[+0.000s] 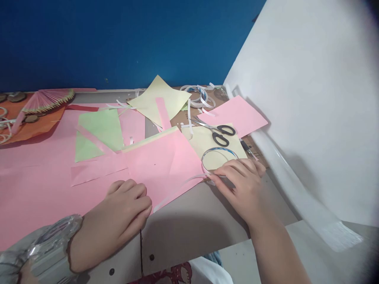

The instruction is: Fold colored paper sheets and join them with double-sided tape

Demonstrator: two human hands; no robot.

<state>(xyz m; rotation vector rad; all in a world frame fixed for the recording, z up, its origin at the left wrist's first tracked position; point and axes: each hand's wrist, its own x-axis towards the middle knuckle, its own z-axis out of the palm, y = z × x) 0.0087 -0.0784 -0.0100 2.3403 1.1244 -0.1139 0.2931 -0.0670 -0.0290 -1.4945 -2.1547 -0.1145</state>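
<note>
My left hand (122, 215) rests with curled fingers on the lower corner of a pink paper sheet (161, 161) and pins the end of a white tape strip (177, 189) that runs along the sheet's edge. My right hand (239, 185) pinches the other end of that strip beside a thin roll of double-sided tape (219, 156), which lies on a pale yellow sheet (207, 144). A silver watch (53, 244) is on my left wrist.
Black-handled scissors (220, 134) lie just beyond the tape roll. Green (99, 132), yellow (160, 98) and pink (237, 114) papers lie about. More tape rolls (199, 96) sit at the back. A folded paper fan (44, 100) lies far left. A white board (310, 98) leans at right.
</note>
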